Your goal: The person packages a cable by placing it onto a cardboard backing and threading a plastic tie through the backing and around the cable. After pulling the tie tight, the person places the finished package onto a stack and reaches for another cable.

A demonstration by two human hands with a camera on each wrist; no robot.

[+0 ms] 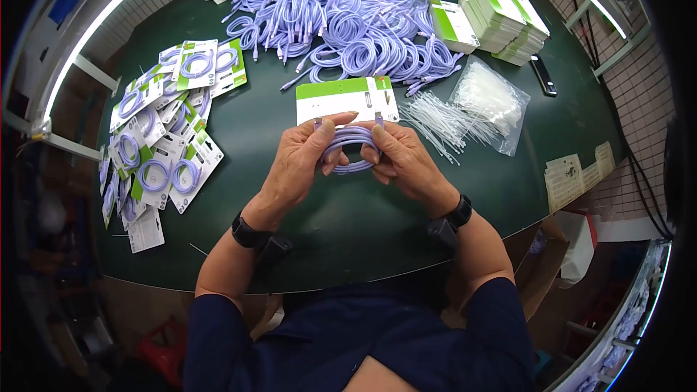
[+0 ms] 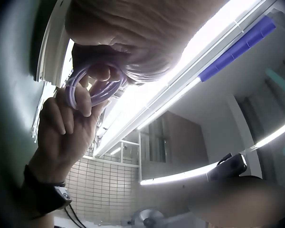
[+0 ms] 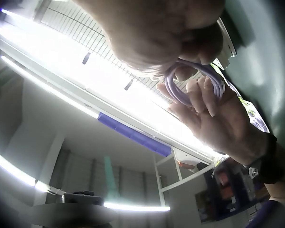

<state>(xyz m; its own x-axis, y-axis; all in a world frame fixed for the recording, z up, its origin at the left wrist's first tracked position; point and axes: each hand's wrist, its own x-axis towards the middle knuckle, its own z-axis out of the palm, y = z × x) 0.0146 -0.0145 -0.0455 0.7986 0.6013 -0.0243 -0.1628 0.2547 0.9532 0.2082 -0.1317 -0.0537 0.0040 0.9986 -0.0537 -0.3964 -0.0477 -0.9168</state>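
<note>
Between both hands a coiled purple cable (image 1: 350,136) is held up over the green table. On its left side my left hand (image 1: 299,154) grips the coil, thumb on top and fingers curled beneath. My right hand (image 1: 410,156) pinches the opposite side the same way. A connector end stands up beside each thumb. In the left wrist view the coil (image 2: 96,97) shows as a ring with fingertips inside it; the right wrist view shows the ring (image 3: 173,88) likewise. Just beyond the hands lies a green-and-white card (image 1: 327,98).
A big heap of purple cables (image 1: 348,14) lies at the back. Carded cables (image 1: 154,174) are piled at left. At right are white zip ties (image 1: 439,120), a plastic bag (image 1: 490,101) of more ties, stacked cards (image 1: 501,18) and a black object (image 1: 543,76).
</note>
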